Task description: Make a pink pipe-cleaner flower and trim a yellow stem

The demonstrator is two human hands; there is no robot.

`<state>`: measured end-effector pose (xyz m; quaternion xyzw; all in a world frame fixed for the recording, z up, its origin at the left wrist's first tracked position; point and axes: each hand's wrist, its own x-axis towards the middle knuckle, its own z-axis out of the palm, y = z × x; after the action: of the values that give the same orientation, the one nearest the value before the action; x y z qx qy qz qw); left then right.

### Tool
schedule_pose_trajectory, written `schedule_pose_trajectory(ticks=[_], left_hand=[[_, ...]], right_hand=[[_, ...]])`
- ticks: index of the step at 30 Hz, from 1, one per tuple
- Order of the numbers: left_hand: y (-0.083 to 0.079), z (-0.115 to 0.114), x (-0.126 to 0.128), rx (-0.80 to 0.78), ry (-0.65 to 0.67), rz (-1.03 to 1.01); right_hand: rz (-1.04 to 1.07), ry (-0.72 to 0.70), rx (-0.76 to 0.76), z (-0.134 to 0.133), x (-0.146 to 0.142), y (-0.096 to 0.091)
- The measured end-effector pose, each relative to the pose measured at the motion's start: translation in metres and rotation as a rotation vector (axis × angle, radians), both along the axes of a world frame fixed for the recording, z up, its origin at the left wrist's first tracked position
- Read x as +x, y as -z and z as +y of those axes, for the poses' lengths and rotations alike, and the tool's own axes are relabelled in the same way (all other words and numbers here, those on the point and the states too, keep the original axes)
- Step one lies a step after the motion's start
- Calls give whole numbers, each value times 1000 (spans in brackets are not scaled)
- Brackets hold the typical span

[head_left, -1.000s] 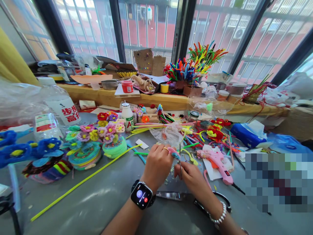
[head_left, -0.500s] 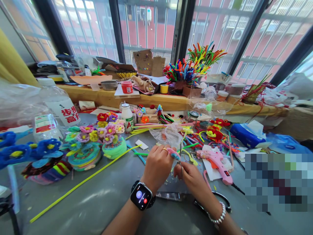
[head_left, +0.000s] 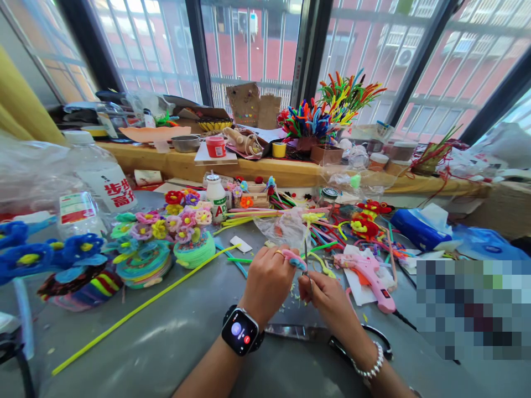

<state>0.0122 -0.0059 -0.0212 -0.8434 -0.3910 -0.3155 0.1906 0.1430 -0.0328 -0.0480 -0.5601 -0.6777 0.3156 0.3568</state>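
Note:
My left hand (head_left: 269, 279) is closed, its fingertips pinching a small fuzzy pink-and-blue pipe cleaner piece (head_left: 295, 261). Beside it, my right hand (head_left: 326, 296) is closed around a slim pointed metal tool (head_left: 306, 254), whose tip points up and away from me. The tool runs right along the piece's edge; whether it is small scissors or tweezers I cannot tell. Below both hands, large black-handled scissors (head_left: 286, 330) lie on the table, partly covered by my right forearm. Small pale clippings are scattered under the hands.
A pink glue gun (head_left: 371, 282) rests on white paper at the right. A long yellow pipe cleaner (head_left: 136, 312) crosses the table's left side. Pipe cleaner flower pots (head_left: 194, 251), a white bottle (head_left: 215, 199), a plastic bag (head_left: 286, 229) and a blue tissue pack (head_left: 418, 229) stand farther back.
My right hand has shifted slightly right and up with the metal tool. The pink-and-blue piece has turned a little in my left fingers.

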Motion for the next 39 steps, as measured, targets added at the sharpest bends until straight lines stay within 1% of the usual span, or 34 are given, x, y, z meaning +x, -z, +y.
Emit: schedule_pose_trajectory(ticks=[7,16,22,29,39], left_hand=[[0,0,1,-25,-11,8],[0,-1,1,-38,-16,31],[-1,0,1,-21,-16,39],[-1,0,1,-38,-22,60],[0,2,-1,-29,-10,22]], right_hand=[[13,-10,-30,1,0,2],[7,-23,-3,-2,-2,-1],[-2,-13,-16,-2,-3,-2],[-11,-18,-14,-2,-3,-2],[-27,-15,5,-2,-3,-2]])
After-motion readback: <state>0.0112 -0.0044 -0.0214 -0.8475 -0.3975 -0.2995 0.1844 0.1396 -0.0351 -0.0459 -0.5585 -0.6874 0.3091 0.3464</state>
